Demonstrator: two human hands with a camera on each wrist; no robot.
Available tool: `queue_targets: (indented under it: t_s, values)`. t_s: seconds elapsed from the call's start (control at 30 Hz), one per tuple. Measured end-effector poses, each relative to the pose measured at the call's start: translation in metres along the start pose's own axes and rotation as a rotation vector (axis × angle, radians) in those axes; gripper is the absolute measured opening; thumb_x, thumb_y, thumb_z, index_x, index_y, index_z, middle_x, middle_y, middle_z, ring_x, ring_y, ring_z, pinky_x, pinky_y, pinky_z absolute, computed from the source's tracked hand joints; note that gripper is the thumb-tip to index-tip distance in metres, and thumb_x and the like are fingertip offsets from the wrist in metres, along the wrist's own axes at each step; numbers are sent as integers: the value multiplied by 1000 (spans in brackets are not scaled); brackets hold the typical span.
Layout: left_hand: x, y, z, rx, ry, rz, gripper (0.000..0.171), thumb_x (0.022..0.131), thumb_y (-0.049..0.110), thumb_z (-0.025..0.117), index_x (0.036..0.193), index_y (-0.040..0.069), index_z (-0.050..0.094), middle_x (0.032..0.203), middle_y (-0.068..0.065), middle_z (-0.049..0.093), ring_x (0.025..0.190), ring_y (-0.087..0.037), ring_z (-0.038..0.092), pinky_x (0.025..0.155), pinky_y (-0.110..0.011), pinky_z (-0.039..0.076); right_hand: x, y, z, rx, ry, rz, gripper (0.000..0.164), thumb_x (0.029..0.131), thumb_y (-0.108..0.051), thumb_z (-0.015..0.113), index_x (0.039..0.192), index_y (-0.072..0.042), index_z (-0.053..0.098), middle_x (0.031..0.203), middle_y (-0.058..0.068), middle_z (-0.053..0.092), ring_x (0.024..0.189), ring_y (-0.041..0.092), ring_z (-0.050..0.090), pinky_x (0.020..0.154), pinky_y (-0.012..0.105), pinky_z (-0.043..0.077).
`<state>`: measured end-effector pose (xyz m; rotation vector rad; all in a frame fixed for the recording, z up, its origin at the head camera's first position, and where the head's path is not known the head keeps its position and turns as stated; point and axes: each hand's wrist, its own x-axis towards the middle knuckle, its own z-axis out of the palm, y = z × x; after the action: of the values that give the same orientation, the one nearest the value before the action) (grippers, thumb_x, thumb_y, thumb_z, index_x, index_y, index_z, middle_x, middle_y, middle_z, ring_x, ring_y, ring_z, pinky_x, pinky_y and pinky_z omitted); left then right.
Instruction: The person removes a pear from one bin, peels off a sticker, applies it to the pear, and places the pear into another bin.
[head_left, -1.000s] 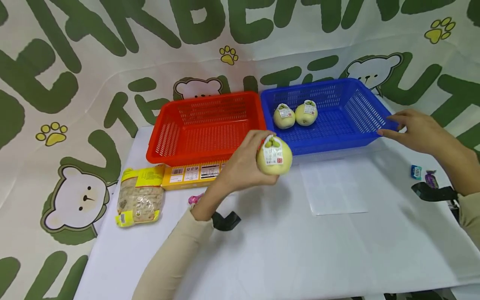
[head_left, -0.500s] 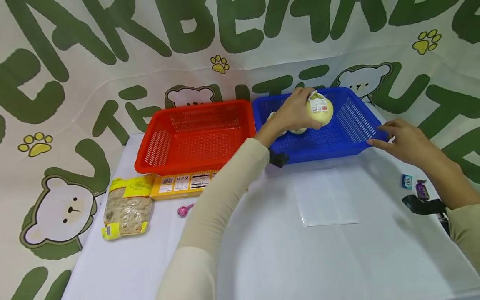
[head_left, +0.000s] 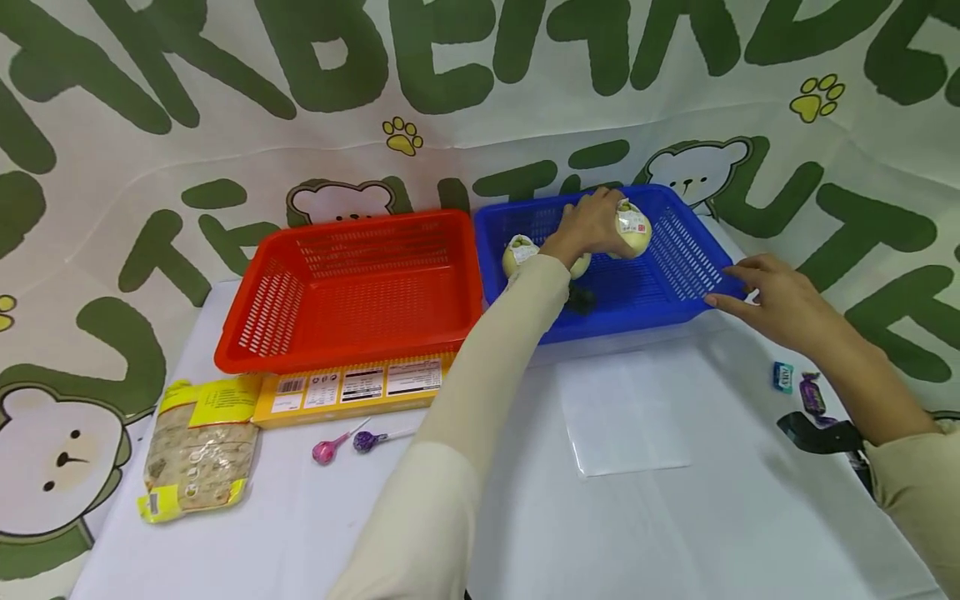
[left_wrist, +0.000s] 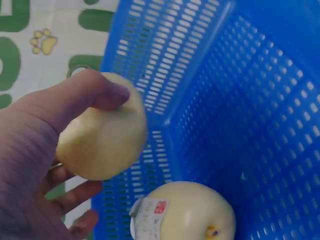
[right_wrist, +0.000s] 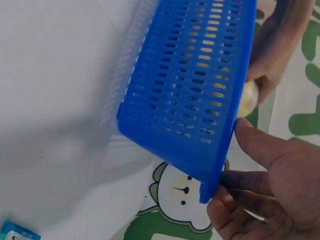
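Note:
My left hand (head_left: 594,223) reaches over the blue basket (head_left: 637,321) and grips a pale yellow fruit (head_left: 635,229), round like a small melon, with a white label. In the left wrist view, the thumb lies over the top of this fruit (left_wrist: 107,142), which is above the basket's floor. Another labelled fruit (left_wrist: 187,210) is below it. Two such fruits are in the basket's left part: one (head_left: 517,253) shows its label, the other (head_left: 580,266) is mostly hidden behind my wrist. My right hand (head_left: 783,304) pinches the basket's right rim between thumb and fingers.
A red basket (head_left: 367,308) stands left of the blue one. Before it lie a yellow carton (head_left: 352,390), a yellow packet (head_left: 202,450) and pink (head_left: 325,452) and purple (head_left: 364,442) lollipops. A clear sheet (head_left: 622,425) lies in front; wrapped candies (head_left: 782,377) are at right.
My left hand has carried the fruit from in front of the baskets back and right, over the blue basket. The right hand keeps its hold on the rim. The head view has shifted slightly.

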<state>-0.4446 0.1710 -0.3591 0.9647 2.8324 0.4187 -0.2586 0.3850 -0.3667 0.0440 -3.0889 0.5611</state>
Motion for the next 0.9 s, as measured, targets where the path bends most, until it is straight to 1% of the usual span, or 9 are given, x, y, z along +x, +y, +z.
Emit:
queue_targets:
  t_s: [0.07, 0.13, 0.37, 0.5, 0.6, 0.7, 0.73, 0.8, 0.9]
  values:
    - [0, -2, 1, 52, -11, -27, 97, 78, 60, 75, 157, 26, 30, 156, 5, 33, 136, -18, 35, 104, -39, 28, 0, -3, 0, 0, 3, -7, 74, 97, -42, 63, 139, 16, 45, 137, 35, 37, 118, 57, 40, 87, 71, 44]
    - [0, -5, 5, 70, -28, -50, 97, 77, 60, 77, 157, 27, 31, 154, 7, 36, 137, -19, 32, 103, -41, 25, -1, -5, 1, -8, 8, -18, 72, 97, -41, 64, 138, 16, 46, 135, 35, 39, 116, 56, 42, 86, 70, 46]
    - [-4, -19, 26, 112, -106, -96, 98, 70, 57, 86, 153, 28, 41, 147, 8, 47, 132, -17, 37, 101, -44, 21, -6, -8, 7, -27, 12, -52, 68, 97, -36, 66, 137, 16, 48, 132, 33, 41, 113, 54, 44, 84, 67, 48]
    - [-8, -22, 30, 139, -128, -107, 104, 68, 60, 86, 155, 27, 38, 151, 6, 44, 137, -19, 35, 107, -47, 20, -3, -8, 7, -32, 11, -75, 67, 97, -35, 66, 137, 16, 47, 134, 34, 40, 116, 55, 42, 87, 69, 46]
    - [-10, -26, 23, 130, -139, -110, 108, 72, 64, 81, 159, 26, 28, 159, 5, 33, 145, -20, 26, 116, -50, 12, 2, -9, 8, -23, 9, -85, 67, 98, -36, 65, 137, 16, 47, 135, 34, 39, 118, 55, 40, 88, 70, 44]
    - [-13, -24, 10, 107, -128, -76, 104, 80, 68, 70, 161, 28, 19, 164, 5, 21, 150, -20, 17, 118, -51, 9, 0, -4, 5, -25, 13, -57, 69, 99, -38, 63, 139, 16, 45, 136, 34, 37, 120, 57, 37, 89, 73, 41]
    - [-15, -24, 5, 87, -112, -60, 98, 84, 68, 66, 161, 28, 20, 164, 6, 23, 149, -20, 17, 117, -49, 10, -1, -2, 4, -28, 18, -47, 69, 99, -39, 62, 139, 16, 45, 136, 35, 37, 120, 57, 36, 90, 74, 40]
    - [-25, -24, -6, 45, -58, -25, 85, 90, 65, 60, 159, 29, 27, 159, 6, 32, 146, -18, 26, 113, -46, 17, -3, 4, 0, -37, 29, -31, 69, 99, -39, 62, 138, 16, 45, 136, 35, 36, 121, 58, 34, 91, 76, 37]
    - [-54, -32, -21, -31, 57, 36, 64, 98, 54, 57, 153, 25, 42, 146, 7, 49, 137, -16, 40, 108, -43, 27, -5, 16, -7, -48, 37, -3, 70, 99, -41, 61, 137, 16, 46, 137, 37, 34, 123, 60, 30, 92, 79, 32]
